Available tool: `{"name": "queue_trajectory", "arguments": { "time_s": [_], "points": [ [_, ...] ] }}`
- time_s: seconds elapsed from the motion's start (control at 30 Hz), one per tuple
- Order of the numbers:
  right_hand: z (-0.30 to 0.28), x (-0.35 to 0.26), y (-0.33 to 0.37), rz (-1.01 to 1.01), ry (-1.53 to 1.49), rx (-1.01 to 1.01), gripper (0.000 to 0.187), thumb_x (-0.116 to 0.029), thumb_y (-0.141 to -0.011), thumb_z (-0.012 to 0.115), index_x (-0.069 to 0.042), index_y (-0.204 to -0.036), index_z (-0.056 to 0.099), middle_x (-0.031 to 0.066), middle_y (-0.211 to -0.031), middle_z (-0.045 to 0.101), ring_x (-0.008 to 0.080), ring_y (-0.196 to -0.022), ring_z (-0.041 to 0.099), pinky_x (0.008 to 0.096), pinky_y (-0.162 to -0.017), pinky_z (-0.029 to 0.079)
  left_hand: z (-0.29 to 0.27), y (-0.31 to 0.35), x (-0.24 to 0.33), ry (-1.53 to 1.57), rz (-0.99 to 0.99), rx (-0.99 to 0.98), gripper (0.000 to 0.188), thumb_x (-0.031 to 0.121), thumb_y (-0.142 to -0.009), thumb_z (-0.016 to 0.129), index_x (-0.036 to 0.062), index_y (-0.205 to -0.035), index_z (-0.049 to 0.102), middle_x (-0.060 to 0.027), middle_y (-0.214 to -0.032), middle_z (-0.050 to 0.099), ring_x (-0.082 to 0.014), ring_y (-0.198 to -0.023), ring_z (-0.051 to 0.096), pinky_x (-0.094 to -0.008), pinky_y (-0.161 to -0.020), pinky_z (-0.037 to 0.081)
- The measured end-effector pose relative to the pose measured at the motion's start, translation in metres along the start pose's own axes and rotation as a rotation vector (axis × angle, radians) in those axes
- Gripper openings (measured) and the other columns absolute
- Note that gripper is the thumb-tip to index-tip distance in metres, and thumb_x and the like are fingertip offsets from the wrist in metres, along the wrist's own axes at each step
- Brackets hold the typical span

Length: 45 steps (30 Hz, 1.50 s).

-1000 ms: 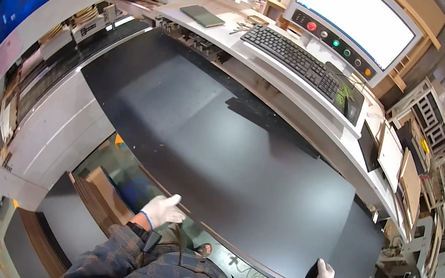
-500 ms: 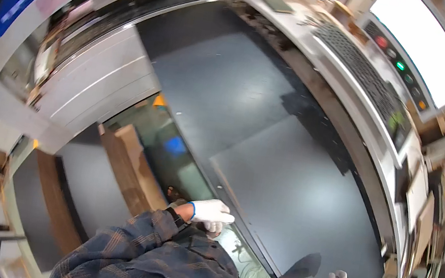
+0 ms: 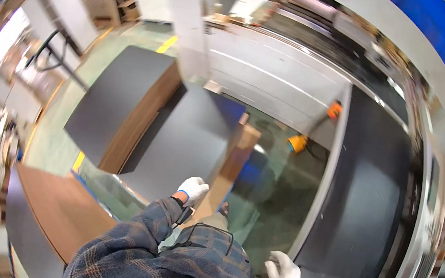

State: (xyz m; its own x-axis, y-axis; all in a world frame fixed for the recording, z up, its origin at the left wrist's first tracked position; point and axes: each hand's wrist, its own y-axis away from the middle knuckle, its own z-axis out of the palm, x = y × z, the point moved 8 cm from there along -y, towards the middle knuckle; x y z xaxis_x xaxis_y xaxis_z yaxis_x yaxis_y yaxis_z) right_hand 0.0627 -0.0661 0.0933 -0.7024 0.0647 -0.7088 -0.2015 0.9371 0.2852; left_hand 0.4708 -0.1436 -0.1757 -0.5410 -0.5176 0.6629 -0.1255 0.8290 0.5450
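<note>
My left hand [image 3: 192,189], in a white glove with a blue cuff, hangs in front of me with its fingers loosely bent and nothing visible in them. Behind it lies a stack of dark grey panels [image 3: 192,135], and I cannot tell whether the glove touches it. My right hand [image 3: 285,277], gloved the same way, is low on the right with thumb and fingers apart, holding nothing. It is nearest the light edge of a machine table [image 3: 315,209] that carries a long dark panel [image 3: 359,198].
A taller stack of brown-edged panels [image 3: 122,105] stands at left, with another brown-topped stack [image 3: 61,210] nearer. An orange-yellow device [image 3: 297,143] sits by the machine table. A white pillar [image 3: 186,14] and white machine housing [image 3: 277,70] stand beyond.
My view has swung left, bringing the panel stacks to the middle and the machine table to the right side. My right hand now appears closer to my body, no longer over the table panels.
</note>
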Motion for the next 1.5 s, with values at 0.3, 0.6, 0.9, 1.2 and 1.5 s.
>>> {"name": "queue_trajectory", "arguments": {
  "time_s": [0.3,0.6,0.9,1.2,1.5],
  "points": [
    [0.069,-0.102,-0.198,-0.468,0.257,-0.496,0.030,-0.027,-0.096,0.067,-0.006,-0.116,0.067,0.0179,-0.102,0.074,0.0367,-0.096,0.072,0.0437,-0.083,0.057,-0.022,0.076,-0.210,0.742,-0.565,0.525,0.021,0.020,-0.095,0.069,-0.0009,-0.098,0.065,-0.0104,-0.067,0.060,-0.0222,-0.051,0.058,-0.0392,-0.043,0.044],
    [0.230,0.030,-0.381,0.055,-0.244,-0.682,0.029,-0.028,-0.100,0.067,-0.002,-0.113,0.067,0.0108,-0.094,0.072,0.0202,-0.082,0.070,0.0345,-0.074,0.057,0.138,0.120,-0.350,1.181,-0.985,0.525,0.050,0.035,-0.091,0.074,-0.0010,-0.124,0.066,-0.0147,-0.088,0.068,-0.0280,-0.073,0.065,-0.0465,-0.059,0.049],
    [0.405,0.117,-0.480,0.452,-0.658,-0.505,0.027,-0.016,-0.099,0.069,-0.002,-0.121,0.060,0.0035,-0.088,0.064,0.0116,-0.065,0.058,0.0270,-0.053,0.047,0.125,0.121,-0.369,0.698,-1.148,0.795,0.085,0.047,-0.087,0.078,-0.0023,-0.150,0.047,-0.0183,-0.122,0.067,-0.0318,-0.099,0.068,-0.0510,-0.072,0.054],
    [0.435,0.133,-0.514,0.272,-0.346,-0.269,0.043,-0.031,-0.091,0.077,0.005,-0.112,0.065,0.0132,-0.097,0.072,0.0239,-0.090,0.067,0.0381,-0.084,0.054,0.079,0.067,-0.273,0.391,-1.271,0.450,0.071,0.060,-0.086,0.078,-0.0105,-0.096,0.075,-0.0225,-0.080,0.075,-0.0276,-0.067,0.074,-0.0423,-0.060,0.057],
    [0.428,0.140,-0.512,0.470,-0.872,-0.500,0.033,-0.025,-0.095,0.079,0.001,-0.113,0.070,0.0051,-0.100,0.071,0.0152,-0.080,0.062,0.0332,-0.074,0.052,0.116,0.044,-0.212,0.816,-1.214,0.409,0.057,0.048,-0.086,0.083,-0.0061,-0.097,0.072,-0.0104,-0.071,0.068,-0.0200,-0.050,0.062,-0.0362,-0.047,0.050]
  ]
}}
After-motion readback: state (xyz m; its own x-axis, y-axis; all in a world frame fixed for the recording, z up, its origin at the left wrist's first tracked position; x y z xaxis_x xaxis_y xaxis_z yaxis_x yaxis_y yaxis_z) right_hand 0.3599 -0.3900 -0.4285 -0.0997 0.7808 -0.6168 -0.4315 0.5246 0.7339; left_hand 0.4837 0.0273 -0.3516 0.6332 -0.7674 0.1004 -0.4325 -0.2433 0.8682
